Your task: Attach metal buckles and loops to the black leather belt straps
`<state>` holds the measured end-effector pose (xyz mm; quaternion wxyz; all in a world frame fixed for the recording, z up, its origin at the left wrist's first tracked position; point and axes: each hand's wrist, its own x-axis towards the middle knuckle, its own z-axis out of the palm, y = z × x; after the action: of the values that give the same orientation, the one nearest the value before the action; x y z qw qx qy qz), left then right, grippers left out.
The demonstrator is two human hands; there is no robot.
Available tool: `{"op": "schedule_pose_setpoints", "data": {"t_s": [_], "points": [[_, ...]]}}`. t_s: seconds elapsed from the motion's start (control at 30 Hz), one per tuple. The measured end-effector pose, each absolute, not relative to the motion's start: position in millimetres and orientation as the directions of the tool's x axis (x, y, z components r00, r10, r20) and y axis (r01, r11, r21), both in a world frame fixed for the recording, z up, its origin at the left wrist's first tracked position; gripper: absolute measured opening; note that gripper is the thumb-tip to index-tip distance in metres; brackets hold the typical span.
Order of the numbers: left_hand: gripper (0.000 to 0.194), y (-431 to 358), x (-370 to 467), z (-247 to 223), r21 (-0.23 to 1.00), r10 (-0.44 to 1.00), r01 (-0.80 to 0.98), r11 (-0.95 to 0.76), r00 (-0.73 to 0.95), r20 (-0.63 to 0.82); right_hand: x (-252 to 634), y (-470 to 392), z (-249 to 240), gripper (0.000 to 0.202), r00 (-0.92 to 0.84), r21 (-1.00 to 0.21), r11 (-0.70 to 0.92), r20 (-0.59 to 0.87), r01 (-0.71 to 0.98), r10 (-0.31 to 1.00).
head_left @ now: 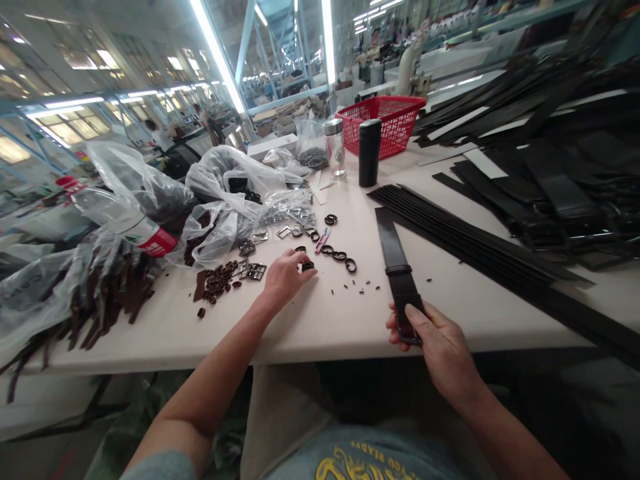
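Observation:
My right hand grips the buckle end of a black belt, thumb on top, near the front edge of the table. A dark buckle shows under the fingers, and a narrow keeper loop sits around the strap farther up. With thumb and fingers, my left hand pinches a small black belt loop at the tabletop. More black belt loops lie just right of it, near a pink-handled tool. Metal buckles and a pile of small brown loops are to its left.
Black straps lie in a row at right, beside heaped belts. Behind stand a black flask, a glass bottle and a red basket. Plastic bags, a plastic bottle and brown strips crowd the left.

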<state>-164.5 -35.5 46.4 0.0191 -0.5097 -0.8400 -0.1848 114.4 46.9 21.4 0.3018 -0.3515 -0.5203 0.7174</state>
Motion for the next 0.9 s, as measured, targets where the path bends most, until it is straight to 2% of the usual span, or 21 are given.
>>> {"op": "schedule_pose_setpoints", "data": {"t_s": [0.1,0.37,0.47,0.6,0.73,0.9], "points": [[0.007,-30,-165,44,0.353,0.853,0.857,0.376,-0.469,0.229,114,47,23,0.038,-0.579,-0.958,-0.280,-0.194,-0.063,0.792],[0.008,-26,-191,43,0.607,0.742,0.732,0.310,-0.585,0.328,113,46,26,0.039,-0.595,-0.959,-0.278,-0.191,-0.057,0.781],[0.015,-24,-199,41,0.728,0.671,0.632,0.267,-0.664,0.330,114,46,23,0.039,-0.604,-0.958,-0.282,-0.191,-0.058,0.774],[0.028,-24,-194,43,0.880,0.642,0.440,0.178,-0.729,0.235,114,48,22,0.039,-0.613,-0.958,-0.281,-0.184,-0.064,0.768],[0.038,-26,-164,49,0.960,0.672,0.266,0.093,-0.728,0.136,113,49,23,0.038,-0.634,-0.957,-0.283,-0.178,-0.068,0.753],[0.031,-24,-101,51,0.996,0.764,-0.069,-0.047,-0.645,-0.009,110,38,29,0.042,-0.669,-0.950,-0.304,-0.182,-0.069,0.721]]}}
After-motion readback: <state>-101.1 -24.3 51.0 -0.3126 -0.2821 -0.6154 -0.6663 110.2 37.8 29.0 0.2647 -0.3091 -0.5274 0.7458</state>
